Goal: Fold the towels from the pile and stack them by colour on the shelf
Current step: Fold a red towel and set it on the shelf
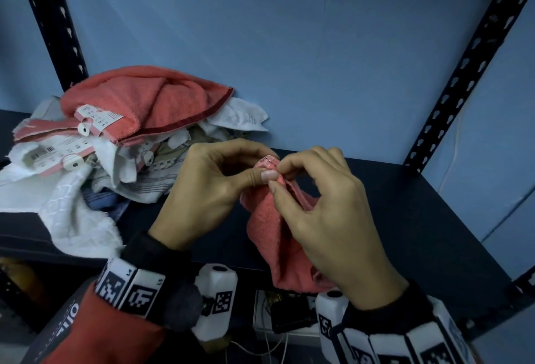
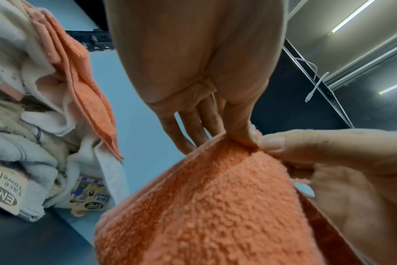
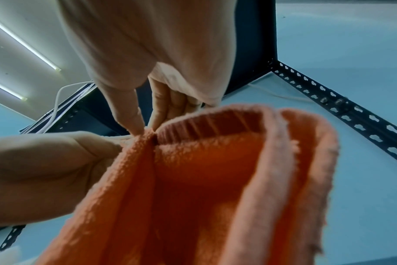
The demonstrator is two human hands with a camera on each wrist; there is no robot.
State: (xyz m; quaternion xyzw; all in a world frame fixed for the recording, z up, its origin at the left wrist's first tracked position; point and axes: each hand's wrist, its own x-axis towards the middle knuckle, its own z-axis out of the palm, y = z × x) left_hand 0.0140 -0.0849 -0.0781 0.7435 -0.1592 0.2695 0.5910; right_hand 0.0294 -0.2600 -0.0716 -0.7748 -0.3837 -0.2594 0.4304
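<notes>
the coral towel (image 1: 282, 236) hung in the air in front of the shelf (image 1: 411, 219), gathered at its top into a narrow peak and falling in loose vertical folds below the hands. the left hand (image 1: 212, 190) pinched that peak between thumb and forefinger, the other fingers curled above it; the right hand (image 1: 324, 213) pinched the same spot from the other side, so that the two thumbs nearly touched. the right wrist view showed a ribbed hem running away from the pinch, which suggested that both hands had met at one corner or edge, probably so that the cloth could be drawn apart along the hem and spread before the first fold. holding it clear of the board let the cloth drop straight under its own weight.

to the left, on the same dark board, lay the pile (image 1: 121, 143) of unfolded towels: a larger coral towel (image 1: 150, 97) on top, white and striped ones beneath, several with paper labels (image 1: 62, 155) attached. a white towel (image 1: 78, 219) spilled over the front edge. the board to the right of the hands was bare, and no folded stack was in view, so the sorting appeared to be at an early stage. black perforated uprights (image 1: 474, 59) framed the shelf against a blue wall (image 1: 289, 31).
</notes>
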